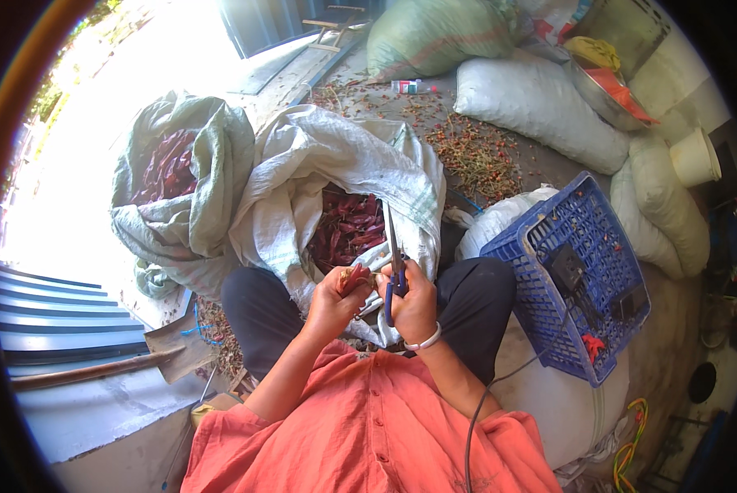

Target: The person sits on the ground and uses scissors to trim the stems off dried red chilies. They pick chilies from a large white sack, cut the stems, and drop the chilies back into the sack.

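Note:
My left hand (333, 302) holds a few dried red chili peppers (355, 278) over the near edge of an open white woven sack (288, 246). More dried red chilies (347, 231) lie inside that sack, between my knees. In my right hand (419, 305) is a pair of scissors with blue handles (397, 280), blades pointing away from me. The thumb and fingers of my right hand are close to the stem side of the chilies in my left hand. To the left stands a second open woven sack (220, 179), with dried red chilies (168, 166) in it.
At right a blue plastic crate (532, 271) holds a dark device and cables. Filled sacks (535, 105) lie beyond, near a plastic bottle (405, 86) and a heap of stems and red bits (473, 157). A shovel (180, 348) lies at left; a cable (485, 394) runs by my right arm.

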The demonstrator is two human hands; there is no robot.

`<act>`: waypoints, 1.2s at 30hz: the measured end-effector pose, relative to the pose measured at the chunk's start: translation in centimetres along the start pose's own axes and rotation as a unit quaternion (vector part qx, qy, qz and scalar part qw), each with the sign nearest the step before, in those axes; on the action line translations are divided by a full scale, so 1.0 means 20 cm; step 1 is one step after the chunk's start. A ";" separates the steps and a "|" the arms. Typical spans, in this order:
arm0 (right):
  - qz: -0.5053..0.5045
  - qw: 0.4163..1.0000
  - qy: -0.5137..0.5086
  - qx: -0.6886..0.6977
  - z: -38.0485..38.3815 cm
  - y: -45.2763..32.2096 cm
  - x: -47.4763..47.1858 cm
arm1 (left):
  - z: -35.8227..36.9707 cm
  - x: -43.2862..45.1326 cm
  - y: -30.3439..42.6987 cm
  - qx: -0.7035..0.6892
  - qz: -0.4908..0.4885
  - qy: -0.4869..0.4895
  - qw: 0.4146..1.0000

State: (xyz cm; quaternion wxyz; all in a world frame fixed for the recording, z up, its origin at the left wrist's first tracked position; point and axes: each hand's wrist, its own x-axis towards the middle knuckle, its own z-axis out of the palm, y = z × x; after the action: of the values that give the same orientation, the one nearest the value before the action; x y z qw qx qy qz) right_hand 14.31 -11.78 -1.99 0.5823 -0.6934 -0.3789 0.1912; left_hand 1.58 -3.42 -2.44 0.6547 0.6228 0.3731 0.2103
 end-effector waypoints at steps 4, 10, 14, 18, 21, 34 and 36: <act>0.019 0.997 0.028 0.073 0.02 0.00 -0.01 | 0.00 0.03 -0.04 0.097 0.109 0.037 0.989; 0.039 0.997 0.042 0.057 0.00 -0.04 0.00 | 0.07 0.01 0.02 0.209 0.274 0.164 0.924; -0.013 0.998 0.052 0.013 0.00 -0.05 0.00 | 0.07 -0.01 -0.01 0.118 0.085 0.087 0.986; 0.036 0.996 0.033 0.071 -0.01 -0.05 -0.01 | 0.05 -0.01 0.06 -0.053 -0.020 -0.016 0.998; 0.166 0.962 0.013 0.219 -0.04 -0.04 0.00 | 0.05 -0.03 0.13 -0.105 -0.067 -0.050 0.991; 0.216 0.962 -0.107 0.126 -0.28 0.17 -0.19 | -0.05 -0.05 0.16 -0.158 -0.061 -0.087 0.982; 0.080 0.989 -0.122 -0.034 -0.30 0.19 -0.29 | -0.03 -0.05 0.17 -0.140 -0.038 -0.084 0.986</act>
State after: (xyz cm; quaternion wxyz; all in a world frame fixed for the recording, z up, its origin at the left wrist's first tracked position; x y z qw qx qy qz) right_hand 15.93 -20.29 -5.23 0.4904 -0.7125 -0.3969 0.3071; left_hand 1.13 -3.29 1.08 0.7719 0.5260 0.3071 0.1820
